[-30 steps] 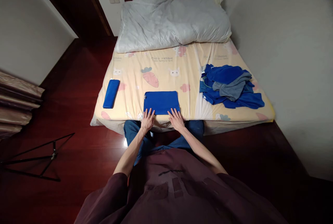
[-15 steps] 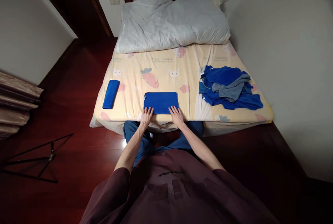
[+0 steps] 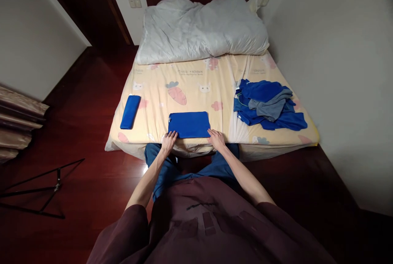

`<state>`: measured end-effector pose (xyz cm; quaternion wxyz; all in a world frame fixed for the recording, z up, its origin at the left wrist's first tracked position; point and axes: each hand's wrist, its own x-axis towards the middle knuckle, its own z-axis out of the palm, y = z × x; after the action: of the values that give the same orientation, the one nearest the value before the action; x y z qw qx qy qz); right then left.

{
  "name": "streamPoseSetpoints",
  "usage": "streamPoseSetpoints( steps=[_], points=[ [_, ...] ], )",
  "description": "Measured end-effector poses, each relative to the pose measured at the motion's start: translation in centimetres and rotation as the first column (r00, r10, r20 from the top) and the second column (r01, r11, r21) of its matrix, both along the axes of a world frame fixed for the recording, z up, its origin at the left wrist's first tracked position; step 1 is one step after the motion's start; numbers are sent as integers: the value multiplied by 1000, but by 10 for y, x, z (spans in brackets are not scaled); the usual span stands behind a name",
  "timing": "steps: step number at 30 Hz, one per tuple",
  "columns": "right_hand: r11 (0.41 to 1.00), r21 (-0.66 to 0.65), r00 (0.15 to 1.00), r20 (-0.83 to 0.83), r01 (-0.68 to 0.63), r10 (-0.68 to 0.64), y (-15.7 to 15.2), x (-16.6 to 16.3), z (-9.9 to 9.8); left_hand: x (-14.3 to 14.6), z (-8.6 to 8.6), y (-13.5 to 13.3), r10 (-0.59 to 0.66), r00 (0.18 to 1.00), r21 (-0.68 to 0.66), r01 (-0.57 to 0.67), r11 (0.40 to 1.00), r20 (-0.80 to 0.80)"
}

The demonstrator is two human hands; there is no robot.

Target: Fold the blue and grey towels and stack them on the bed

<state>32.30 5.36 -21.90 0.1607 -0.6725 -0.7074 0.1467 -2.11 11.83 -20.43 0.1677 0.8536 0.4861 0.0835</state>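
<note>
A folded blue towel (image 3: 189, 124) lies flat near the front edge of the bed (image 3: 196, 92). My left hand (image 3: 168, 141) rests at the towel's near left corner, fingers stretched out and touching it. My right hand (image 3: 217, 139) sits at the near right corner, fingers flat against the edge. Neither hand holds anything. A second blue towel (image 3: 130, 111), folded narrow, lies at the bed's left side.
A heap of unfolded blue and grey towels (image 3: 269, 104) sits on the bed's right side. A grey duvet (image 3: 202, 28) is bunched at the head. A white wall runs along the right. A black stand (image 3: 33, 194) lies on the dark wooden floor at left.
Both hands have slid outward along the towel's near edge, from its middle to its two corners. The view has shifted slightly.
</note>
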Motion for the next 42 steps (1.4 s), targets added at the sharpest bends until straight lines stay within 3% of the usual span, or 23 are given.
streamPoseSetpoints(
  steps=[6, 11, 14, 22, 28, 31, 38, 40, 42],
  points=[
    [998, 31, 986, -155, 62, -56, -9, 11, -5, -24, 1, -3, 115, 981, -24, -113, 993, 156],
    [986, 71, 945, -304, 150, -122, 4, 12, -19, -34, -5, 13, 269, 891, -136, -235, 962, 366],
    [976, 57, 917, -357, 211, -178, 8, 13, -28, -34, -8, 19, 333, 854, -161, -293, 943, 399],
    [953, 59, 903, -341, 296, -260, 7, 12, -35, -30, -10, 22, 437, 792, -196, -391, 899, 427],
    [937, 31, 891, -320, 349, -322, 13, 8, -27, -28, -6, 20, 559, 647, -344, -441, 829, 518],
    [928, 21, 886, -304, 373, -349, 18, 5, -25, -25, -4, 21, 586, 627, -357, -465, 810, 514],
    [891, 11, 861, -262, 454, -436, 18, -4, -14, -19, 0, 24, 607, 654, -281, -541, 793, 452],
    [868, 73, 853, -241, 491, -462, 9, -14, -6, -14, 1, 15, 580, 699, -143, -580, 802, 418],
    [887, 170, 898, -193, 429, -396, -3, -30, 1, -6, 2, 0, 481, 807, 55, -528, 847, 342]
  ],
)
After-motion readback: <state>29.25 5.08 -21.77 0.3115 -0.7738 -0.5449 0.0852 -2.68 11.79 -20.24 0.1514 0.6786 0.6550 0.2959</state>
